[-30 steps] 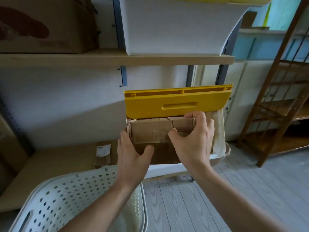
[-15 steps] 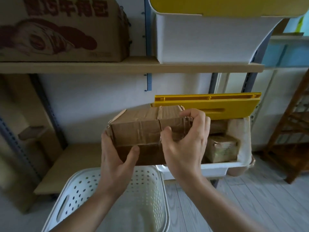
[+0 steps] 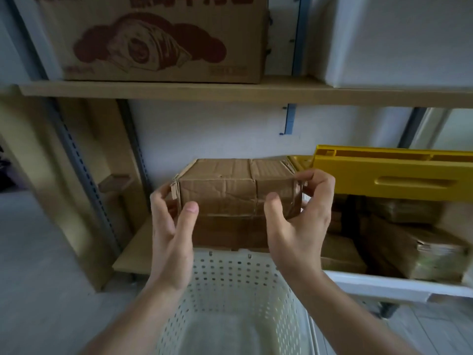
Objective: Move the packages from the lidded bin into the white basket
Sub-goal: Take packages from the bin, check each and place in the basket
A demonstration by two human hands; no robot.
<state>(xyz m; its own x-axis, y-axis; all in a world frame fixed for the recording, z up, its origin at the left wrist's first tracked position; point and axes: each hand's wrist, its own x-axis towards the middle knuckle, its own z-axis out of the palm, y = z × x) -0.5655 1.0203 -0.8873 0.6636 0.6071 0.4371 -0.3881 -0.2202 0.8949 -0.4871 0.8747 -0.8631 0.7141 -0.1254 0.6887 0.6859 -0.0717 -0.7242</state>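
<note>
Packages remain: one brown box (image 3: 238, 198) is held between the left hand (image 3: 171, 231) and right hand (image 3: 299, 221) above the white basket (image 3: 230, 290) (nothing seen inside), several others (image 3: 399, 242) wait in the bin (image 3: 384, 285).

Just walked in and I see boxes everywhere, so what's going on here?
A person is moving packages out of the bin, whose yellow lid is up. Both hands hold one cardboard box by its ends: the left hand on its left end, the right hand on its right. The box is out of the bin and above the white basket, not yet inside. More packages remain in the bin.
</note>
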